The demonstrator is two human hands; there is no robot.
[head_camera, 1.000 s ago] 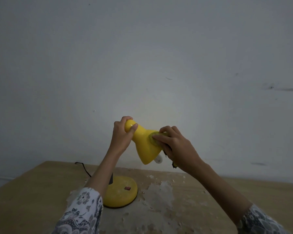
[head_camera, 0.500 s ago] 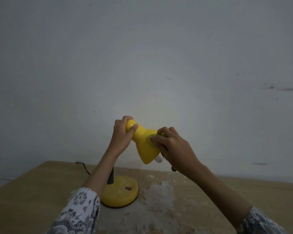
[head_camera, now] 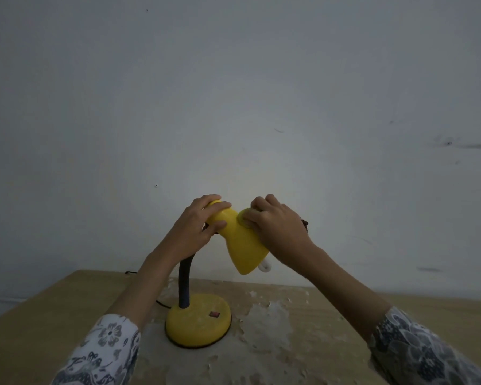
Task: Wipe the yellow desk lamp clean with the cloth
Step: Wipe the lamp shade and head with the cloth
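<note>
From the head view, you had the yellow desk lamp (head_camera: 242,243) standing on the worn desk (head_camera: 303,323) in front of a plain wall (head_camera: 233,93), its round base (head_camera: 197,322) planted on the peeling patch of the surface and its dark neck (head_camera: 184,282) curving up to the shade. Your left hand (head_camera: 197,229) was curled round the narrow top end of the shade, thumb on the near side and fingers over the crown, bracing it. Your right hand (head_camera: 278,226) pinched the cloth (head_camera: 245,216), a small greenish pad, with bent fingers and pressed it against the upper part of the shade, just beside your left thumb. The white bulb (head_camera: 265,266) peeked out below the shade's mouth, and a thin cord (head_camera: 161,303) trailed away behind the base. By the look of it, you were in the middle of wiping the shade itself, working near its narrow end; the wide flare, the neck and the base looked not yet dealt with, though dust was too fine to judge here. The next stroke would call for you to drag the cloth down toward the rim with steady pressure while your left hand held the flexible neck from bending away.
</note>
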